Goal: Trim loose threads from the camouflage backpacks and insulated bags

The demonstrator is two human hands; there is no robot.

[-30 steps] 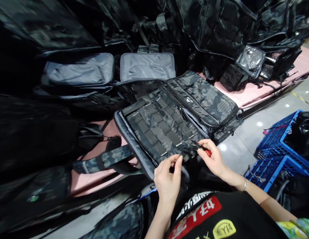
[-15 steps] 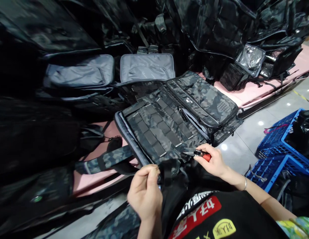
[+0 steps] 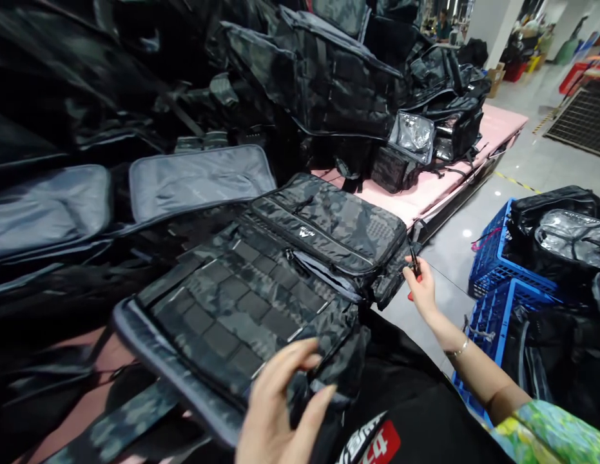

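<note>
A dark camouflage backpack (image 3: 261, 277) lies opened out before me, its webbing panel facing up and its logo pocket at the far right. Over its near edge is my left hand (image 3: 283, 403), thumb and fingers apart with nothing between them. My right hand (image 3: 422, 283) is closed on small red-handled snips (image 3: 414, 261), held upright just beyond the right side of the backpack. A partly open zip shows grey lining near the middle of the bag.
Many camouflage bags are piled on the pink table (image 3: 503, 129), with grey-lined open flaps (image 3: 200, 180) at the left. Blue crates (image 3: 490, 258) holding black bags stand on the floor at right. A person (image 3: 443, 27) is far behind.
The view has swung right and up. My left hand has opened from a pinch. My right hand has moved from the near edge of the backpack to its right side, turning the snips upright.
</note>
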